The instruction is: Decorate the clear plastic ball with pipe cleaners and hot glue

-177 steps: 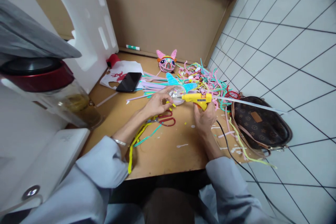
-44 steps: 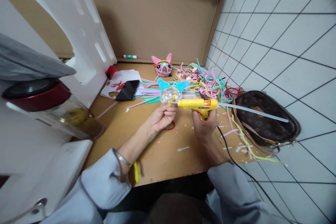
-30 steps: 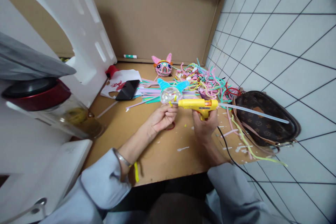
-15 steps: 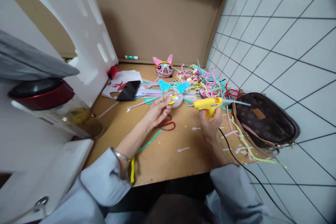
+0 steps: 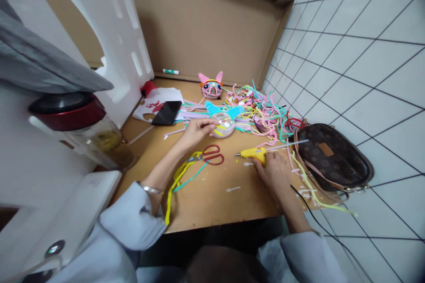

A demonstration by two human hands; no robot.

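A clear plastic ball [image 5: 224,129] with two blue fuzzy ears and short yellow strips on its front sits on the table. The thumb and fingers of my left hand [image 5: 198,131] are pinched at its left edge. My right hand [image 5: 275,171] is around the handle of a yellow glue gun [image 5: 254,154], low at the tabletop, nozzle pointing left toward the space below the ball. A clear glue stick [image 5: 292,143] sticks out of its back. Red-handled scissors [image 5: 212,155] and yellow pipe cleaners [image 5: 177,179] lie below my left hand.
Behind the ball are a finished pink-eared figure [image 5: 211,87] and a tangle of pipe cleaners [image 5: 265,112]. A phone [image 5: 167,112] lies on white paper at left, near a glass jug [image 5: 102,141]. A brown bag [image 5: 332,154] stands right; the gun's black cord [image 5: 308,203] trails off.
My right hand has lowered the glue gun to the tabletop. My left hand has shifted from the ball's front to its left edge, baring the yellow strips there.
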